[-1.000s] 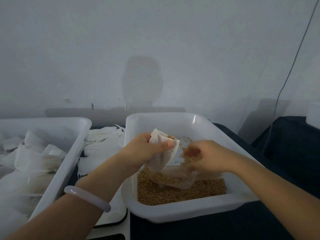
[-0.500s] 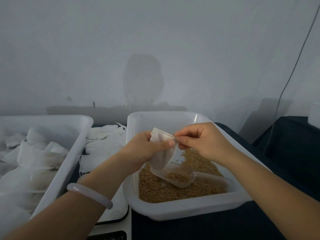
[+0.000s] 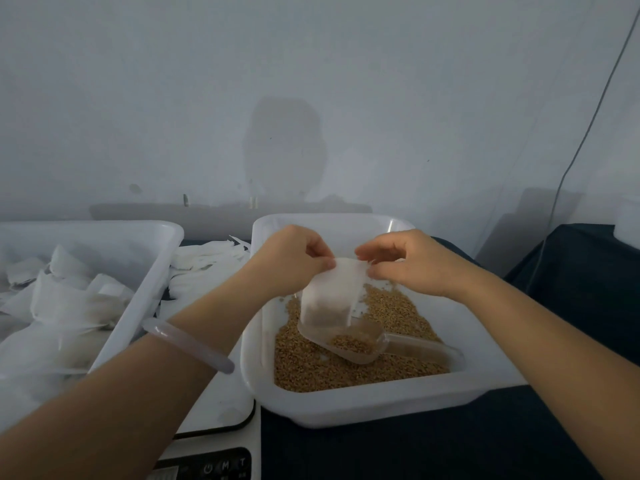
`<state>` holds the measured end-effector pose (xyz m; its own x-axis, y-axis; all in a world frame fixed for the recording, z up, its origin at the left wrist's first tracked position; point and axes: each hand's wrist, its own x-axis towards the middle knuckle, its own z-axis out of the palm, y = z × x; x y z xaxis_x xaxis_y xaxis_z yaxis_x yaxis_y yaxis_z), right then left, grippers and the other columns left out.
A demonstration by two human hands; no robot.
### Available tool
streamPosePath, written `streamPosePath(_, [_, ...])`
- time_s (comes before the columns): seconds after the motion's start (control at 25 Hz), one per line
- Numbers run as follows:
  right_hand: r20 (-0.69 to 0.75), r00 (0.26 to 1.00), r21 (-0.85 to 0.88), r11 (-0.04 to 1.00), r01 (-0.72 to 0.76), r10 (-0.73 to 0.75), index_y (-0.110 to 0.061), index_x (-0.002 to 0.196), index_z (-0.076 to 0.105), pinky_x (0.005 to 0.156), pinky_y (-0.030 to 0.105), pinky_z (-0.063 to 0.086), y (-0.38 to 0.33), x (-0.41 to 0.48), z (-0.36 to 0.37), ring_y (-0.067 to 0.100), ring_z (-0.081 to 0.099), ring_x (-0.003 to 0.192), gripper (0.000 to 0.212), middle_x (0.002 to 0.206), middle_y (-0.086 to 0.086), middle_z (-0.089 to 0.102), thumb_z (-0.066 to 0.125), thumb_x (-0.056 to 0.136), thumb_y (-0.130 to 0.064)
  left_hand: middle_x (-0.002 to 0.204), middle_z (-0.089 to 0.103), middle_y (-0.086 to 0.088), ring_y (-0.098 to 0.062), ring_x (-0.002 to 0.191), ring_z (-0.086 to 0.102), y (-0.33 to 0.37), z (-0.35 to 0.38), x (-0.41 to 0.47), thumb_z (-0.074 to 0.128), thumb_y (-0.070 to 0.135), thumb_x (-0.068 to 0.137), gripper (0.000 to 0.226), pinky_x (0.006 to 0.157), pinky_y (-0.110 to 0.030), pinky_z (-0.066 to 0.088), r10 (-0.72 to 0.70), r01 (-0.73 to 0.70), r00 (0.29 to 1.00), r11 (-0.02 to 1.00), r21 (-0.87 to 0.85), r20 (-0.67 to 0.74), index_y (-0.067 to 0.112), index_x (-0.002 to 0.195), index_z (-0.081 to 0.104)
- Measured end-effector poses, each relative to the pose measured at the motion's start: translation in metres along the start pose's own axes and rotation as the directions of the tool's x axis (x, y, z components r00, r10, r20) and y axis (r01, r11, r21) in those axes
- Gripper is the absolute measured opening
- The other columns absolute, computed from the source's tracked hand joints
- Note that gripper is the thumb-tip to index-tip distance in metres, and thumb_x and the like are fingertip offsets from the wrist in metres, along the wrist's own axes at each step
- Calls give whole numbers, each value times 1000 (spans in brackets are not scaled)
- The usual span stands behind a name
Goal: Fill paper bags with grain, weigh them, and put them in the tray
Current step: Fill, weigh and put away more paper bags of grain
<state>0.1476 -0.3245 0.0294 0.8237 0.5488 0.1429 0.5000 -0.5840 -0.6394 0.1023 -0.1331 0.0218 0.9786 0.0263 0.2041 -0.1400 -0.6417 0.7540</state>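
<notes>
1. Paper bag [image 3: 329, 296], part-filled, is hanging over the grain [image 3: 398, 310], just above the scoop [image 3: 408, 346].
2. Left hand [image 3: 291, 261] and right hand [image 3: 412, 261] are pinching its top corners, apparently closing the mouth.
3. Filling is ending; weighing is coming next, needing an upright carry to the scale [image 3: 221, 403].

Scale [image 3: 221, 441] ctrl panel shows pwr symbol plus "M" & "T" btns; nothing else legible.

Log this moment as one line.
paper bag: part-filled, over grain tub | left hand: pinches top | right hand: pinches top | scoop: on grain
</notes>
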Motion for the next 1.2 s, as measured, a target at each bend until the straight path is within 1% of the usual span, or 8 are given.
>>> streamPosePath(0.12, [73, 997, -4, 999, -35, 35, -29, 114, 58, 75, 15, 47, -1, 3, 7, -3, 56, 96, 50, 103, -19, 58, 77, 69, -41, 79, 66, 0, -20, 82, 63, 6, -4, 3, 67, 17, 85, 18, 74, -32, 53, 3, -5, 999, 1000, 24, 48, 24, 69, 62])
streamPosePath(0.2, [0, 1000, 2, 1000, 1, -1, -28, 90, 63, 69, 20, 48, -1, 6, 15, -2, 59, 79, 26, 87, -15, 63, 79, 70, -35, 85, 69, -9, -27, 85, 65, 7, -4, 2, 66, 14, 85, 18, 77, -38, 53, 9, -12, 997, 999, 37, 81, 22, 70, 62])
streamPosePath(0.36, [-30, 998, 76, 995, 57, -55, -26, 73, 63, 63, 26, 55, -8, 12, 17, 2, 58, 57, 11, 58, -13, 60, 70, 81, -28, 78, 66, 4, -14, 75, 61, 1, -13, 0, 67, 15, 84, 15, 66, -24, 50, 33, -32, 999, 998, -45, 31, 26, 75, 62])
streamPosePath(0.64, [39, 999, 3, 1000, -13, 13, -25, 78, 66, 69, 29, 58, -7, -2, 19, 15, 68, 75, 11, 74, -6, 68, 71, 81, -16, 67, 62, 6, -14, 68, 61, -16, 0, -10, 71, 12, 81, 3, 73, -30, 55, 8, -14, 990, 999, 46, 138, 15, 82, 69])
streamPosePath(0.84, [338, 870, -493, 855, -162, 359, -26, 131, 46, 89, 24, 44, 0, -11, 9, 13, 53, 114, 73, 126, -10, 54, 80, 68, -38, 65, 60, 10, -7, 60, 58, -13, 2, -7, 67, 16, 84, 15, 68, -27, 52, 28, -37, 994, 996, 83, 106, 24, 72, 62])
streamPosePath(0.92, [288, 906, -417, 892, -174, 311, -28, 136, 41, 94, 29, 43, -2, -11, 12, 13, 50, 117, 86, 128, -12, 49, 79, 62, -49, 66, 60, 9, -9, 62, 57, -13, 3, -9, 65, 15, 85, 11, 69, -28, 52, 40, -50, 993, 995, 88, 115, 21, 75, 63])
streamPosePath(1.12, [72, 997, -189, 982, -9, 23, -28, 78, 64, 55, 15, 42, -16, 1, 24, -5, 52, 56, 13, 69, -11, 59, 76, 75, -30, 71, 61, 3, -13, 66, 57, -6, -7, -14, 63, 13, 86, 12, 69, -28, 51, 89, -94, 994, 992, 81, 57, 20, 77, 63])
streamPosePath(1.2, [-13, 998, -206, 977, 52, -56, -26, 66, 59, 48, 18, 36, -31, 6, 24, -1, 48, 46, 18, 60, -8, 54, 72, 79, -28, 74, 63, 1, -14, 69, 60, -2, -23, -19, 64, 16, 83, 16, 66, -29, 53, 113, -112, 993, 993, 40, -28, 25, 71, 61])
